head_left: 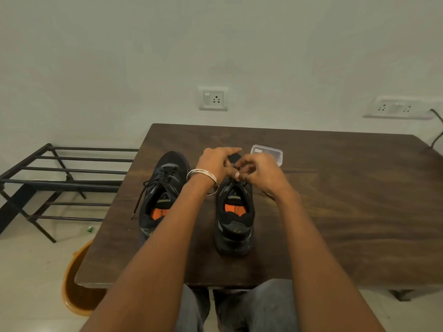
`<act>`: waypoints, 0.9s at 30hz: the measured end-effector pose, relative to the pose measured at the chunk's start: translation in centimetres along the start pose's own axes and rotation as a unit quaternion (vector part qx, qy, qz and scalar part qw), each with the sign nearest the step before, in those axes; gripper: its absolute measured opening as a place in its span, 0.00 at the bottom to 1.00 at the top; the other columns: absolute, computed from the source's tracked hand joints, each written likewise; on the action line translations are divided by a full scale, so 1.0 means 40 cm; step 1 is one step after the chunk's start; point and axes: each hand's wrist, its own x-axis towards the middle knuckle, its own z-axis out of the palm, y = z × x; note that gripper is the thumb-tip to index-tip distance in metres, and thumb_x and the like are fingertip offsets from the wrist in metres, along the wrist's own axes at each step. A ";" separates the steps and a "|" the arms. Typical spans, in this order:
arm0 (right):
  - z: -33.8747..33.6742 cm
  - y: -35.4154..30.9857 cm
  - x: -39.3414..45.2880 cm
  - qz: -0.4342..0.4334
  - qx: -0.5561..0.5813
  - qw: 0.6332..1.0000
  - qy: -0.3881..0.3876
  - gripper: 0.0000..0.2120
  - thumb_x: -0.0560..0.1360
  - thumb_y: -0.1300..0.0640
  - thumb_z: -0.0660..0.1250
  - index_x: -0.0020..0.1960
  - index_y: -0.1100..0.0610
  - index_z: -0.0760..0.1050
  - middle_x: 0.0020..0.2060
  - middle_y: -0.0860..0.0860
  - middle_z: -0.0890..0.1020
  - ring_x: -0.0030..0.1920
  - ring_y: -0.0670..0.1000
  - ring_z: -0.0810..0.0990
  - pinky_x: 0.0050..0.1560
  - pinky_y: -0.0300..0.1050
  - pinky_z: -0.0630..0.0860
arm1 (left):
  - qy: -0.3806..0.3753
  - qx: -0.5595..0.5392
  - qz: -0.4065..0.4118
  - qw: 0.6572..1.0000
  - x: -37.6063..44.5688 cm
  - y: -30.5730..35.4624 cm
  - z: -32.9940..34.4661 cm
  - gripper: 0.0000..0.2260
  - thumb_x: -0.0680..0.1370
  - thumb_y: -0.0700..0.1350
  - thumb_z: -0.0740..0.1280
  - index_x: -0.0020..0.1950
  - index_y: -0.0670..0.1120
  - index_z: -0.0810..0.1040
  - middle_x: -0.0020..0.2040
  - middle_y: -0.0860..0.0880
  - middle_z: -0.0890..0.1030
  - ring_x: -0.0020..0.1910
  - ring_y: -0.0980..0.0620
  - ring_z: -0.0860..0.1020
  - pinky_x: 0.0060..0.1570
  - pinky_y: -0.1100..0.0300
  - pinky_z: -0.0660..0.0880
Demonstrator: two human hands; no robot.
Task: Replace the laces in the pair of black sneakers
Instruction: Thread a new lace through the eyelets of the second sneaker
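Two black sneakers with orange insoles stand side by side on the dark wooden table (335, 212), toes pointing away from me. The left sneaker (163, 195) is laced with a black lace (141, 197) whose loose end trails off its left side. Over the front of the right sneaker (236, 219) both my hands meet. My left hand (219, 162), with bangles at the wrist, and my right hand (260, 171), wearing a ring, have curled fingers pinching the black lace at the eyelets. The hands hide the lace itself and the shoe's toe.
A small clear plastic box (267, 153) sits just behind my right hand. A black metal rack (60, 183) stands on the floor to the left, and an orange basin (79, 291) sits under the table's left front corner. Wall sockets are behind the table.
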 end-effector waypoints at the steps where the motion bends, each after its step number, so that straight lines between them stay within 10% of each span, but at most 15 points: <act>1: 0.000 0.001 0.002 -0.006 -0.027 1.000 -0.002 0.11 0.73 0.65 0.73 0.56 0.61 0.82 0.43 0.56 0.86 0.45 0.51 0.85 0.49 0.43 0.82 | -0.002 0.034 0.007 0.999 0.000 0.002 -0.002 0.28 0.71 0.41 0.75 0.70 0.51 0.72 0.38 0.52 0.81 0.41 0.52 0.81 0.54 0.54 0.78; 8: 0.007 0.024 0.009 0.023 -0.074 0.996 -0.051 0.06 0.76 0.62 0.67 0.41 0.59 0.80 0.40 0.57 0.83 0.47 0.59 0.81 0.51 0.62 0.78 | -0.025 0.125 0.045 0.991 -0.002 -0.014 -0.016 0.10 0.71 0.47 0.75 0.51 0.49 0.83 0.41 0.51 0.80 0.43 0.52 0.77 0.53 0.54 0.76; 13: 0.002 0.016 -0.002 0.067 0.026 0.991 -0.115 0.12 0.72 0.56 0.75 0.49 0.63 0.79 0.44 0.59 0.83 0.49 0.57 0.82 0.54 0.55 0.78 | 0.000 0.113 0.037 0.993 -0.003 -0.035 -0.004 0.05 0.76 0.50 0.69 0.45 0.51 0.82 0.42 0.49 0.80 0.46 0.48 0.76 0.52 0.47 0.76; 22: -0.024 -0.022 -0.007 0.046 -0.048 0.998 0.001 0.08 0.73 0.65 0.73 0.51 0.59 0.85 0.43 0.56 0.86 0.47 0.53 0.84 0.54 0.50 0.80 | -0.002 0.119 -0.009 0.993 -0.011 -0.024 0.008 0.10 0.80 0.52 0.62 0.41 0.51 0.75 0.35 0.55 0.74 0.42 0.49 0.74 0.52 0.49 0.68; 27: -0.059 -0.041 -0.040 0.137 0.279 0.946 0.096 0.12 0.73 0.69 0.66 0.54 0.58 0.79 0.35 0.51 0.81 0.30 0.40 0.79 0.37 0.35 0.76 | 0.016 0.122 -0.023 0.992 -0.013 -0.016 0.006 0.12 0.81 0.53 0.61 0.46 0.49 0.79 0.43 0.53 0.78 0.48 0.50 0.74 0.53 0.50 0.63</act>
